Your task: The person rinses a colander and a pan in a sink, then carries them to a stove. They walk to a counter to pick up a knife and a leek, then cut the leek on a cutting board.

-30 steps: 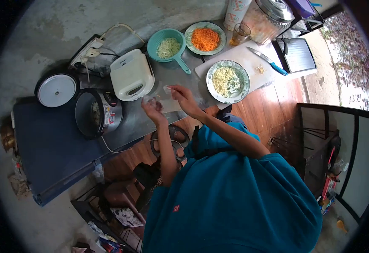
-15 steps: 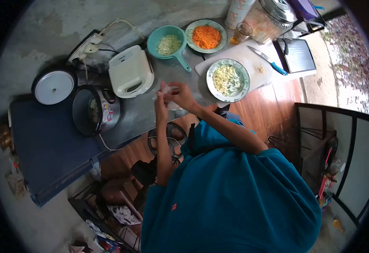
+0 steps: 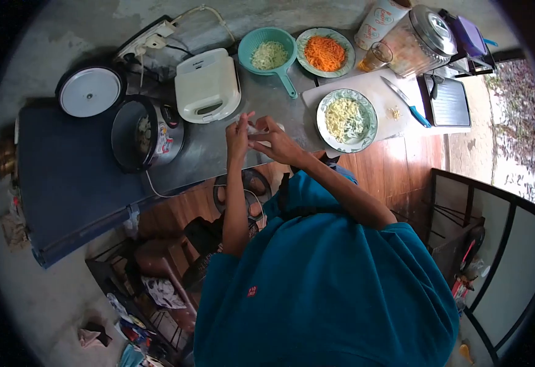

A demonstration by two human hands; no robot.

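Observation:
My left hand point(image 3: 238, 140) and my right hand point(image 3: 275, 144) come together above the front of the metal counter. Between them is a small, pale, partly see-through thing point(image 3: 253, 129), too small to name. Fingers of both hands are bent around it, hiding most of it. Behind the hands stands a white sandwich maker point(image 3: 208, 85), lid down. A green-rimmed plate point(image 3: 371, 128) with pale chopped food lies to their right. Farther back, a green colander point(image 3: 289, 82) holds pale shreds, beside a plate of grated carrot point(image 3: 324, 53).
An open rice cooker point(image 3: 168, 137) with some food inside stands left, its round lid point(image 3: 91, 92) behind it. At right, a blue-handled knife point(image 3: 415, 111) lies on the white cutting board point(image 3: 390, 92). Nearby are a glass point(image 3: 376, 57), a large jar point(image 3: 419, 46) and a dark tray point(image 3: 450, 104).
The view has shifted, so the counter items sit farther right and the rice cooker higher. My hands stay together, with the left fingers now more upright and the right fingers spread a little differently.

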